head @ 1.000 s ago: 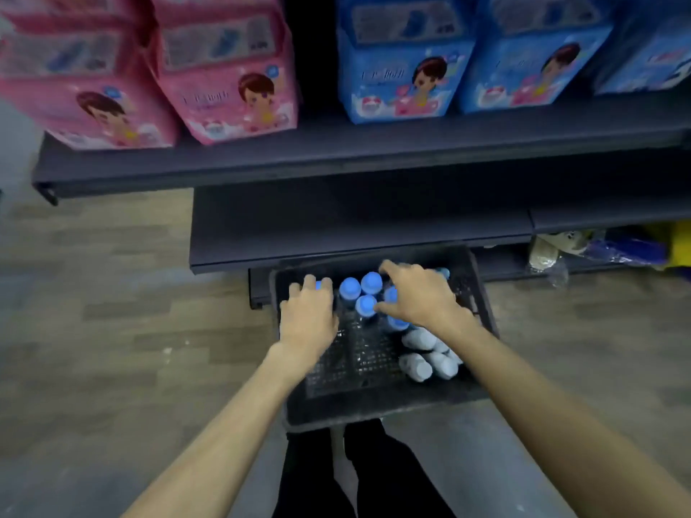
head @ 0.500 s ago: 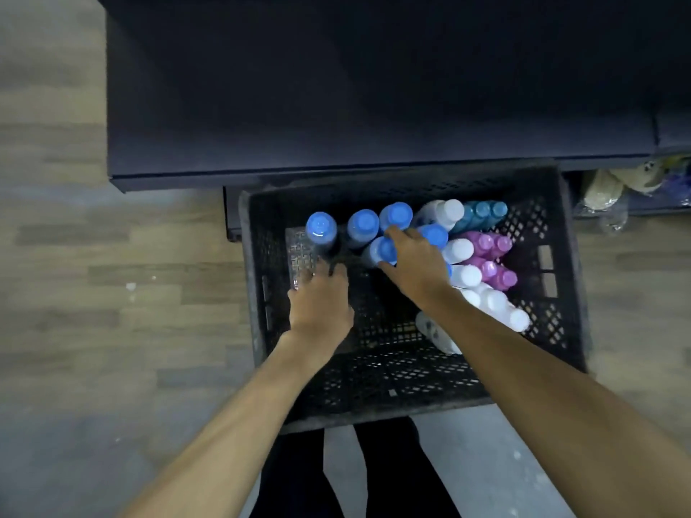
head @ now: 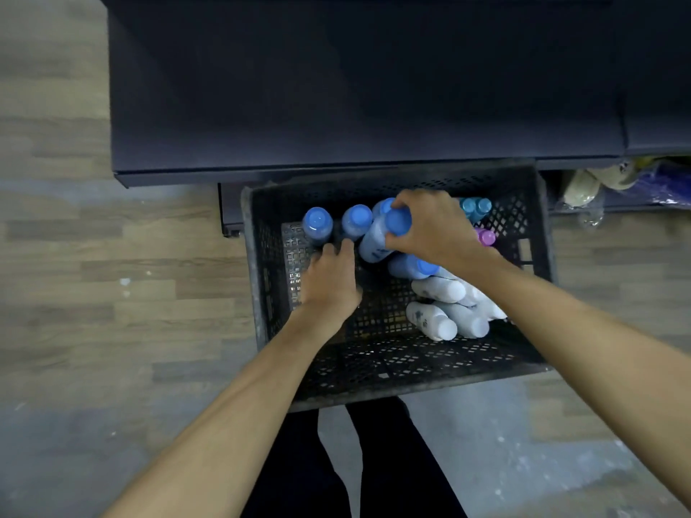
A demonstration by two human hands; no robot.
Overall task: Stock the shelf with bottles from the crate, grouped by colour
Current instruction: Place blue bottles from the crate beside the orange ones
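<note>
A black slatted crate (head: 411, 383) stands on the floor below a dark shelf (head: 336, 87). Inside it, blue-capped bottles stand at the back left (head: 317, 224), white-capped bottles (head: 437, 319) lie at the right, and teal-capped (head: 475, 207) and pink-capped (head: 486, 238) bottles stand at the back right. My right hand (head: 433, 228) grips a tilted blue-capped bottle (head: 377, 239) around its cap. My left hand (head: 331, 280) reaches into the crate beside the standing blue bottles, with its fingertips at their bases; no bottle shows in its grasp.
Wood-pattern floor (head: 112, 274) lies left and right of the crate. Bagged goods (head: 598, 181) sit under the shelf at the far right. My dark-trousered legs (head: 355, 461) stand just behind the crate's near wall.
My view has dropped from the shelves with pink and blue packs to the crate. My right hand has closed on a blue-capped bottle and tilted it up; my left hand has stayed low beside the blue bottles.
</note>
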